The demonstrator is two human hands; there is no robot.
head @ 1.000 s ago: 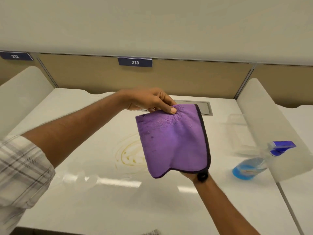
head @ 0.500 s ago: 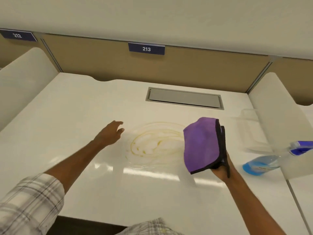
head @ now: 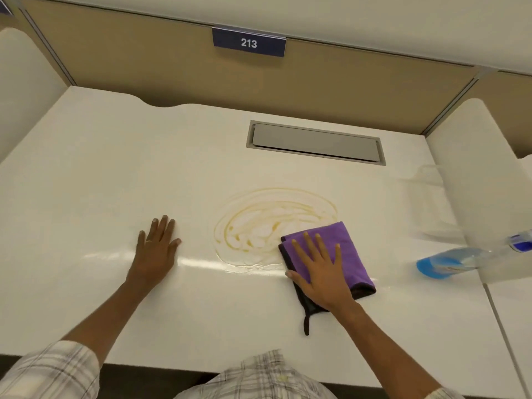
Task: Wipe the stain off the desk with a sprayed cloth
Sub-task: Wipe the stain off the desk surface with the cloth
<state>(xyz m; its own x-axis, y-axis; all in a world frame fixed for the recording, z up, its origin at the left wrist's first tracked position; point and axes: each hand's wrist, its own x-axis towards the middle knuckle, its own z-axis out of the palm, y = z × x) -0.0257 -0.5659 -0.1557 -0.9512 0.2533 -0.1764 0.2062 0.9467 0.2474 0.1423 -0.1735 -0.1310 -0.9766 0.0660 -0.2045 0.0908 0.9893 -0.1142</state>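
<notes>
A yellowish swirled stain (head: pixel 270 223) lies on the white desk (head: pixel 115 174), near its middle. A folded purple cloth (head: pixel 345 251) with a dark edge lies flat on the desk, overlapping the stain's lower right rim. My right hand (head: pixel 319 272) presses flat on the cloth, fingers spread. To the left of the stain my left hand (head: pixel 157 249) rests palm down on the bare desk, fingers together, holding nothing.
A spray bottle with blue liquid (head: pixel 449 263) stands at the right, behind a translucent side divider (head: pixel 483 180). A grey cable hatch (head: pixel 315 142) is set into the desk at the back. A tan back panel carries a sign 213 (head: pixel 249 43). Another divider (head: pixel 20 82) stands at the left.
My right hand has brought the cloth down from the air onto the desk at the stain's edge. My left hand let go of the cloth and now lies flat on the desk.
</notes>
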